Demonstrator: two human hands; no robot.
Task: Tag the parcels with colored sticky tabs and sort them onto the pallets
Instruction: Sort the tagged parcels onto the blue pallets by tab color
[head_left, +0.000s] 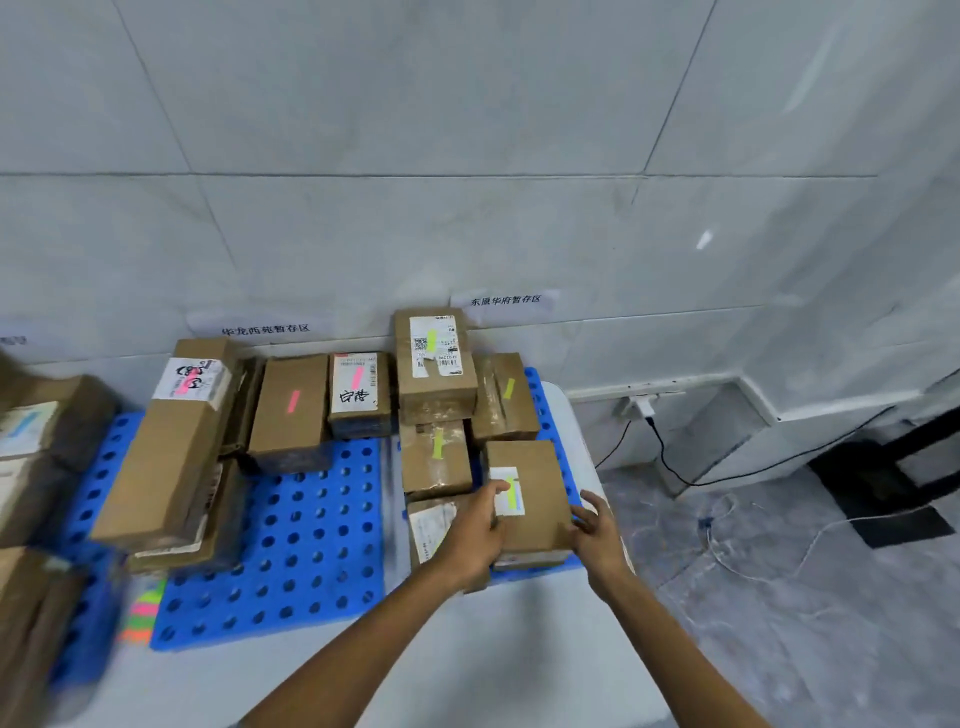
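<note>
A small brown parcel (535, 493) with a white label and a yellow-green tab lies on top of another parcel on the right blue pallet (535, 384). My left hand (475, 530) grips its left side, thumb on the label. My right hand (597, 535) touches its right edge with loosely bent fingers. Three more yellow-tagged parcels (435, 364) stand behind it. The middle blue pallet (311, 545) carries several pink-tagged parcels (291, 410). A pad of colored sticky tabs (143, 616) lies at that pallet's front left corner.
Both pallets rest on a white table (467, 649) against a tiled wall with paper zone signs (506, 300). More parcels (36, 441), one blue-tagged, are stacked at the far left. Right of the table the floor holds cables and a wall socket (644, 405).
</note>
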